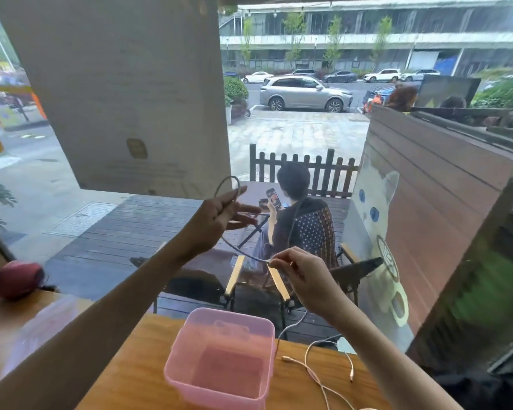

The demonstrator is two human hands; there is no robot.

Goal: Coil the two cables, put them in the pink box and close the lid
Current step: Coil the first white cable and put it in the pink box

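Note:
My left hand [219, 216] is raised above the table and holds a loop of the grey cable [243, 252] between thumb and fingers. From there the grey cable runs down to my right hand [302, 273], which pinches it, and it hangs on toward the table's far edge. The pink box [216, 377] stands open and empty on the wooden table [137, 368], below both hands. A white cable [317, 377] lies loose on the table to the right of the box. The lid [36, 335], translucent, lies at the left under my left forearm.
A dark red pouch-like object [15, 278] sits on the table at the far left. Straight ahead is a glass window; beyond it a person sits in a chair on a wooden deck, with a street and parked cars behind.

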